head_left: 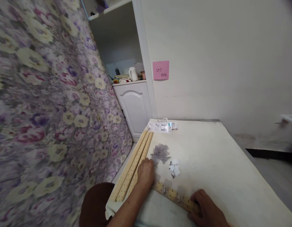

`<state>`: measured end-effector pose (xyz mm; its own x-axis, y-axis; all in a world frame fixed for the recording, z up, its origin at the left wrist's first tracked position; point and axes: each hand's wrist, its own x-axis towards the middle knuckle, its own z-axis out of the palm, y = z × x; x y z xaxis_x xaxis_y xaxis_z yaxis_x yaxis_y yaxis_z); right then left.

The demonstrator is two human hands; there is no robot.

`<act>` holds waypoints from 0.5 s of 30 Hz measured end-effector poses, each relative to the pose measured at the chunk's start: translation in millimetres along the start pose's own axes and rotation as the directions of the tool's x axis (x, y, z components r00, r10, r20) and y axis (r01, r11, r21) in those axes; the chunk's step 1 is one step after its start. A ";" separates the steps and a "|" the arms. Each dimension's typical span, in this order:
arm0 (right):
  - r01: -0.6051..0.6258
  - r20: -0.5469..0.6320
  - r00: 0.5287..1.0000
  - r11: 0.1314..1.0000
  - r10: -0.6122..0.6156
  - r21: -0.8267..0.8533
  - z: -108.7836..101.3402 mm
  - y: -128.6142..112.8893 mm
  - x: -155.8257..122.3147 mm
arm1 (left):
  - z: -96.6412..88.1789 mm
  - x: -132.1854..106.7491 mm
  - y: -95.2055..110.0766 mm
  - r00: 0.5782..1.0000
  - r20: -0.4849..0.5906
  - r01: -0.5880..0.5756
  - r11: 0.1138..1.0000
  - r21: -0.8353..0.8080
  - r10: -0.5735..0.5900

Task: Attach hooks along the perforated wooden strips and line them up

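Observation:
A short pale wooden strip with rows of holes lies near the table's front edge, with small clear-and-metal hooks fixed along it. My right hand has its fingers wrapped round the strip's right end. Over by the strip's left end, my left hand is closed, its fingertips turned down; whatever they hold is hidden. Just beyond those fingers lies a pile of clear plastic pieces with metal hooks. To its right sits a small white cluster with metal hooks.
Long perforated wooden strips lie side by side along the left edge of the white table. Printed packaging rests at the back. A brown stool stands front left, beside a flowered curtain. The wall rises behind the table.

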<state>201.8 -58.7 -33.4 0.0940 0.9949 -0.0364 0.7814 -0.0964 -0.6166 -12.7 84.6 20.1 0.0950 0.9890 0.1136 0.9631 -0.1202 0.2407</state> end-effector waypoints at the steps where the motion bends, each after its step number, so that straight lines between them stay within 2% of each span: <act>1: 0.000 -0.001 1.000 1.000 0.000 0.007 -0.4 -0.5 -0.1 | 1.0 0.8 0.0 1.000 -0.002 -0.002 1.000 0.016 0.002; 5: -0.004 0.007 1.000 0.999 0.004 0.053 -4.7 -1.8 -1.3 | -7.2 -1.8 -1.1 1.000 -0.017 -0.010 1.000 -0.007 0.010; 10: -0.003 0.031 0.999 0.974 -0.005 0.225 -10.2 3.2 -1.4 | -28.3 -16.3 5.8 0.998 -0.062 -0.038 0.972 -0.230 0.024; 13: 0.018 -0.058 0.998 0.915 0.006 0.402 -11.2 5.3 0.8 | -31.0 -25.3 16.7 0.999 -0.037 -0.043 0.891 -0.451 0.030; 15: 0.057 -0.159 0.987 0.860 0.029 0.507 -12.3 3.8 2.3 | -26.2 -30.9 26.5 0.999 0.032 -0.012 0.795 -0.606 0.040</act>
<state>212.5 -57.1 -26.2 0.2132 0.9744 0.0715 0.3646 -0.0115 -0.9311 3.2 48.6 48.2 0.1415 0.9856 0.0922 0.6120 -0.1603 0.7744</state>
